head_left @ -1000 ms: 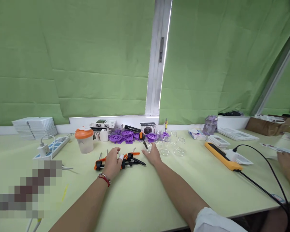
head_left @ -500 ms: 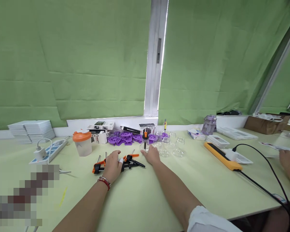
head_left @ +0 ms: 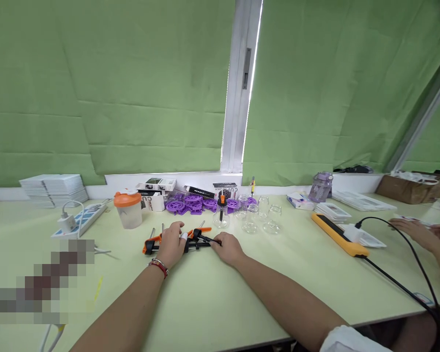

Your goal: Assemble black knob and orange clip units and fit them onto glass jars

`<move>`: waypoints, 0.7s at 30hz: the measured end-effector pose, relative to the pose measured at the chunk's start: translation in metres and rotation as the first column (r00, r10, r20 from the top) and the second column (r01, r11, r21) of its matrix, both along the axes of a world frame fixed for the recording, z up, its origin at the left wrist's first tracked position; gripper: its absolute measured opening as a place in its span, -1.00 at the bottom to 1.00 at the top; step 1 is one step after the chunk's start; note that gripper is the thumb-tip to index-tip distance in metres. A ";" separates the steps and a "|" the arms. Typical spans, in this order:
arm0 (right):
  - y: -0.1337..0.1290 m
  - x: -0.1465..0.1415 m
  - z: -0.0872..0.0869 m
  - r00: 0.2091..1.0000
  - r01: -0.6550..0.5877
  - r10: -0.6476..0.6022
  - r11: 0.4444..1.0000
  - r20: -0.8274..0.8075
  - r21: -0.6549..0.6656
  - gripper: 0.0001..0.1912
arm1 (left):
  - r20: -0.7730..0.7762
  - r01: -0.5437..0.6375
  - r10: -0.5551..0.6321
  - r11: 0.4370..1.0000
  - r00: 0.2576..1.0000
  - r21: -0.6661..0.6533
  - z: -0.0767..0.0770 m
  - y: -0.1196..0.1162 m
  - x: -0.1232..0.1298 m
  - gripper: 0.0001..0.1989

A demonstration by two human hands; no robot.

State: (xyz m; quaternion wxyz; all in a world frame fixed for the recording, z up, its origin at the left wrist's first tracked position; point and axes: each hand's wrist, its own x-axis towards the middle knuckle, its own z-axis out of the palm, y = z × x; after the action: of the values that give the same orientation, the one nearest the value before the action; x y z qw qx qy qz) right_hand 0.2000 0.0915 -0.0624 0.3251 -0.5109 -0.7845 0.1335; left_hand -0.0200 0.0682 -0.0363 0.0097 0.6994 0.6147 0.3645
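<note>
The worktop (head_left: 220, 303) lies beneath both grips. Black-and-orange bar clamps (head_left: 191, 244) lie piled under the left hand (head_left: 171, 243); whether it grasps or merely rests, we can't see. The right hand (head_left: 227, 248), just short of a glass jar (head_left: 225, 223), is pinched on a black rod's end (head_left: 209, 239). We'd best steady the pile lightly and keep that rod from snagging.

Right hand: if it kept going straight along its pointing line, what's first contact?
The black-and-orange clamps, most likely at once: the right hand already appears to touch the end of a black rod there. Exact depth is hard to judge from this single view.
</note>
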 end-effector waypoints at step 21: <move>0.002 0.016 0.023 0.997 0.070 -0.032 0.759 -0.070 0.648 -0.58 | 0.767 0.210 -0.050 0.971 0.640 -0.112 0.021 -0.014 0.019 -0.39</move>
State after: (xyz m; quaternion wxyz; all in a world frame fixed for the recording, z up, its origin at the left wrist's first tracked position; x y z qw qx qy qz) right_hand 0.2163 0.0934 -0.0395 0.5067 -0.3839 -0.7589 -0.1414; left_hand -0.0005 0.0542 -0.0149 0.3589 0.5207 0.5339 0.5612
